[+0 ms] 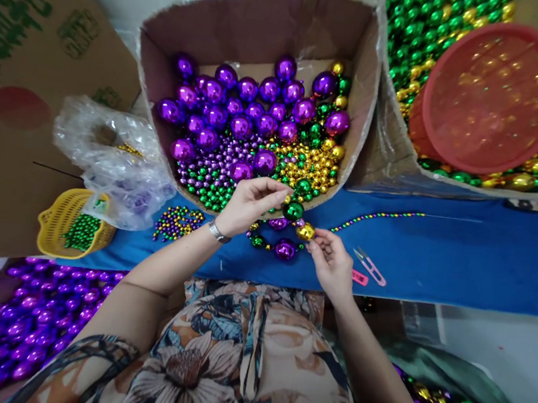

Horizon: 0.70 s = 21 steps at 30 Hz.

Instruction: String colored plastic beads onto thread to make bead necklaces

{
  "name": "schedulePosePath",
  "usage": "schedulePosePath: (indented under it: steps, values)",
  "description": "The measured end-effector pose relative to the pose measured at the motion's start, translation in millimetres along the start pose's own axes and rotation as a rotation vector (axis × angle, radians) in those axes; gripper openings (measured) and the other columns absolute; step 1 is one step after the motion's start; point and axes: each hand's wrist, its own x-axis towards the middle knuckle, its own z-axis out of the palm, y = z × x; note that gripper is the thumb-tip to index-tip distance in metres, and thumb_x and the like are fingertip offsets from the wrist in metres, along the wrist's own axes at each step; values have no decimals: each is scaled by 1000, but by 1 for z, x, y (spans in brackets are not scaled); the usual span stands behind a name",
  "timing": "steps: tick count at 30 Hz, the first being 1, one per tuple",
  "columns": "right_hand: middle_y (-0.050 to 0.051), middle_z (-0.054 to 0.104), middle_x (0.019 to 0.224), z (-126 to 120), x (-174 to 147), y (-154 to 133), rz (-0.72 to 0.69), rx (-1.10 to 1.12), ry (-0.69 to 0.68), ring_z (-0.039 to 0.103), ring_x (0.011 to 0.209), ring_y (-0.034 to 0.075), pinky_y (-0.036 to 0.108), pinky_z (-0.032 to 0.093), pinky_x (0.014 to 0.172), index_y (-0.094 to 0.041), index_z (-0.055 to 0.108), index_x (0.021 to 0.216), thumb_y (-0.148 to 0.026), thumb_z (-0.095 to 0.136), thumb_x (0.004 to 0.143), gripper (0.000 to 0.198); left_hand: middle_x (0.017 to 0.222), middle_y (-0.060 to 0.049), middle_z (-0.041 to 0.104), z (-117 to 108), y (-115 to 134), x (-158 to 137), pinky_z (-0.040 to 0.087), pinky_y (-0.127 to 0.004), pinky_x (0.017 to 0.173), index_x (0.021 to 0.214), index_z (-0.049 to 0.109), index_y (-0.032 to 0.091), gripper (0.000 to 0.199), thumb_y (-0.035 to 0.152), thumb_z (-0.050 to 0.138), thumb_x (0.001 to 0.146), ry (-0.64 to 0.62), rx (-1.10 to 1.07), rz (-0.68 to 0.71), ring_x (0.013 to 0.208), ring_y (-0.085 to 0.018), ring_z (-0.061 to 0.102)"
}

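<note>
My left hand [252,204], with a metal bracelet at the wrist, is closed in a pinch at a small gold bead [287,199] on the upper end of a bead strand. A large green bead [292,210] hangs just below those fingertips. My right hand [333,263] pinches a large gold bead [305,232] between thumb and fingers. The strand curves down to a large purple bead [285,250] and a dark green bead [257,241] at the table's front. The string itself is too thin to make out.
A cardboard box [269,30] of mixed beads stands behind my hands. Pink snips [371,268] and a thin strung needle of small beads [378,216] lie right on the blue cloth [451,269]. Left are loose beads [177,223] and a yellow basket [54,223]; a red basin [494,97] sits back right.
</note>
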Motion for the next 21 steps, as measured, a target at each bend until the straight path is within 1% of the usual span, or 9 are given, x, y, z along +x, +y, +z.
schedulePosePath:
  steps: [3,5,7,9,11,13,15,18,21]
  values:
    - [4,65,98,4,-5,19,55,79,-26,67,85,15,30,57,77,-21,54,118,-38,57,90,33,88,-5,73,10,-12,-9,54,-26,69,92,72,17,27,39,76,77,-75,39,-9,74,-12,66]
    - [5,65,100,4,-9,28,65,66,-65,67,86,15,30,57,76,-21,53,118,-35,55,89,32,89,-6,73,17,-23,-15,55,-28,74,89,71,17,25,38,76,77,-138,71,2,79,-14,68]
    - [6,65,103,-1,-11,30,42,-54,-128,66,83,15,31,57,76,-20,53,119,-30,54,88,32,93,-8,73,23,-31,-21,56,-29,75,85,70,16,23,38,74,79,-181,122,43,84,-16,69]
    - [8,65,107,-11,-11,21,-28,-243,-157,66,84,16,34,56,79,-21,57,117,-27,51,89,30,96,-9,73,28,-32,-24,55,-29,74,82,70,17,19,36,71,81,-204,181,110,87,-17,68]
    - [9,65,110,-21,-7,2,-117,-374,-116,66,92,19,36,55,85,-22,60,118,-25,48,91,29,94,-8,72,31,-23,-25,55,-29,75,83,70,17,15,32,69,84,-215,213,183,86,-16,68]
    - [9,66,111,-28,-1,-22,-200,-395,-63,65,100,20,36,54,89,-22,59,123,-26,46,95,31,89,-6,72,34,-6,-23,55,-28,75,84,70,17,11,28,68,85,-226,206,233,84,-15,68]
    - [8,67,113,-29,4,-41,-294,-390,-67,65,103,19,34,54,90,-23,57,126,-27,46,96,31,87,-5,72,37,13,-21,55,-28,75,85,69,17,9,26,67,86,-225,173,268,82,-14,68]
    - [6,71,105,-24,9,-55,-425,-395,-99,68,96,17,31,55,86,-22,63,114,-26,48,97,23,88,-4,71,39,33,-17,56,-27,75,85,68,17,8,25,69,85,-211,121,339,82,-13,68]
    - [5,73,95,-20,9,-55,-426,-380,-98,70,84,15,28,56,77,-21,65,103,-25,47,97,19,89,-4,71,37,30,-17,57,-26,77,88,66,17,7,24,67,86,-187,73,374,83,-12,68]
